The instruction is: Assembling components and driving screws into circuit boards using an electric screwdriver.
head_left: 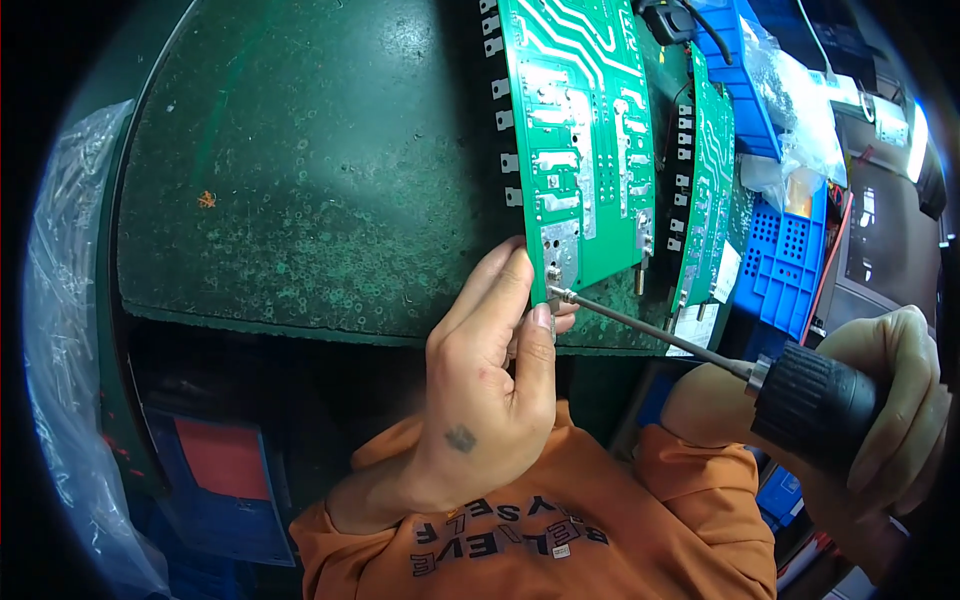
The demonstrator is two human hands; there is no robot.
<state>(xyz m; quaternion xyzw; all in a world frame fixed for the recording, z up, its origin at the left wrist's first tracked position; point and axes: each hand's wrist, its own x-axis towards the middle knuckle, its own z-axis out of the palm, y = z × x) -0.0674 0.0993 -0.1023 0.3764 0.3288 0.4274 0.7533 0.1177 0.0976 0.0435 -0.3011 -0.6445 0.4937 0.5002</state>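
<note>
A green circuit board [612, 248] stands on edge near the front of the bench, its soldered face turned to the right. Metal tabs line its left side. My left hand [485, 385] grips the board's lower near corner, thumb and fingers on both sides of it; what the fingertips cover behind the board is hidden. In my right hand [905, 400] is a black power screwdriver [815, 405]. Its long thin bit [650, 330] slants up to the left, and the tip meets a screw [556, 290] at that corner, right beside my left thumb.
A second green board [708, 165] stands farther right, with white paper [697, 328] by its lower end. Blue plastic bins [785, 265] and a clear bag [800, 110] line the right side. The dark green bench top [300, 180] has a scuffed surface. Clear plastic [75, 330] hangs at left.
</note>
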